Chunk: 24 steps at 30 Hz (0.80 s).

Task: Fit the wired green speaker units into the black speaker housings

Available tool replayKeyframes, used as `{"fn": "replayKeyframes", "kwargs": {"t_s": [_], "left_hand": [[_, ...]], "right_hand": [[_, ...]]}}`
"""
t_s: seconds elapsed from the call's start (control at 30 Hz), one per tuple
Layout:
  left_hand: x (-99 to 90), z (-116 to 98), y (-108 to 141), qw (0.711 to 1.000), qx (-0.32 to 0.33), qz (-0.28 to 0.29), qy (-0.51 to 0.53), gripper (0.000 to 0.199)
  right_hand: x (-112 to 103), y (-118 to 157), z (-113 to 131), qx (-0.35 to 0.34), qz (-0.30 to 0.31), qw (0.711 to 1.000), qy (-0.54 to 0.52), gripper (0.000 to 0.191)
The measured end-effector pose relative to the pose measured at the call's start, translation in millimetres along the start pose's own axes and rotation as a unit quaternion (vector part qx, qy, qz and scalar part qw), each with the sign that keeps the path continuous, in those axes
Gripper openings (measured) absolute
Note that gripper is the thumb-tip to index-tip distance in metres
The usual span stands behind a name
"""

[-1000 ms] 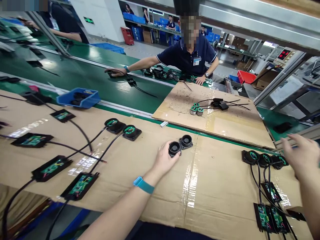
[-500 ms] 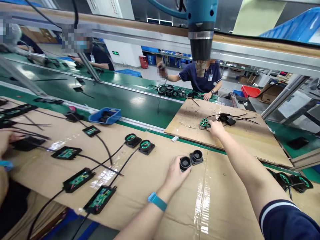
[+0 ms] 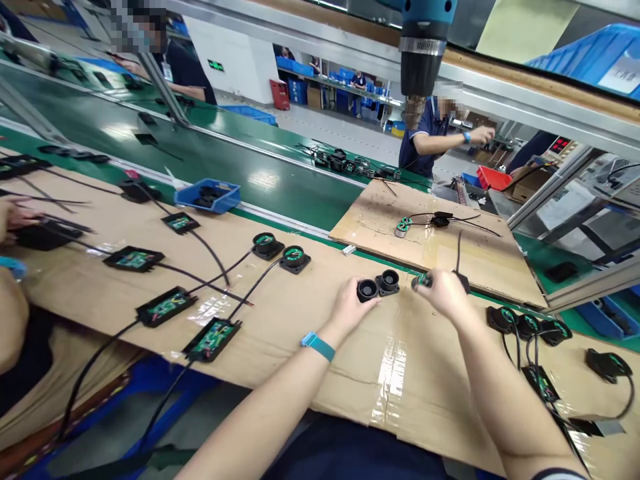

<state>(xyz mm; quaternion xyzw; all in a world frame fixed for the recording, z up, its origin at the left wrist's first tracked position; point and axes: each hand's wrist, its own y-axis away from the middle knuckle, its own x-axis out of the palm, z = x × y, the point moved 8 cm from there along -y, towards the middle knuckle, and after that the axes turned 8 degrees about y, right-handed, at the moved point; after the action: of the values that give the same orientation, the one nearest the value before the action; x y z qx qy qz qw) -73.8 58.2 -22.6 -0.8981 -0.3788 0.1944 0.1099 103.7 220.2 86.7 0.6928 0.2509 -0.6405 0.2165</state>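
Observation:
My left hand (image 3: 349,305) is closed around a black round housing (image 3: 367,290) with a square flanged base, which rests on the cardboard. Touching it on the right is a second black housing (image 3: 389,283), its open top facing up. My right hand (image 3: 447,295), fingers pinched together, holds a small motor stator with a green circuit board (image 3: 422,281) just right of the housings. A black cable and a dark box (image 3: 463,281) hang behind that hand, partly hidden by it. Farther back, another green-topped stator (image 3: 402,227) lies on a raised cardboard sheet (image 3: 370,213), wired to a black box (image 3: 441,219).
Several wired housings and circuit boxes (image 3: 213,339) lie left, with more housings (image 3: 529,326) at right. A blue bin (image 3: 207,195) stands behind. A power screwdriver (image 3: 423,60) hangs overhead. A neighbour's hand (image 3: 15,217) works at far left; another person (image 3: 423,143) is across the conveyor.
My right hand has come back from the raised cardboard towards the housings, bringing one stator with its cable and box. My left hand still grips its housing. The head view has shifted.

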Motion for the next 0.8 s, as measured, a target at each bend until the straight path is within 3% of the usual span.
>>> {"fn": "replayKeyframes", "kwargs": {"t_s": [0.1,0.2,0.43,0.7,0.8], "left_hand": [[-3.1,-7.5,6.4,1.0,0.024,0.009,0.001,0.042],[-8.8,-15.4,20.9,0.999,0.033,0.027,0.009,0.039],[-11.8,-15.8,42.2,0.999,-0.002,0.054,0.002,0.05],[-6.9,-30.3,43.7,0.995,0.041,0.088,0.016,0.045],[-5.1,-37.4,46.6,0.992,0.081,0.093,-0.003,0.045]], "right_hand": [[34.1,58.8,28.4,-0.006,0.061,0.997,-0.046,0.025],[53.3,84.0,45.5,-0.005,0.035,0.994,-0.106,0.029],[66.5,87.6,44.3,-0.094,-0.025,0.962,-0.254,0.043],[68.1,85.2,41.8,-0.081,-0.055,0.953,-0.288,0.035],[49.0,95.8,34.4,-0.047,-0.137,0.929,-0.341,0.038]]}}
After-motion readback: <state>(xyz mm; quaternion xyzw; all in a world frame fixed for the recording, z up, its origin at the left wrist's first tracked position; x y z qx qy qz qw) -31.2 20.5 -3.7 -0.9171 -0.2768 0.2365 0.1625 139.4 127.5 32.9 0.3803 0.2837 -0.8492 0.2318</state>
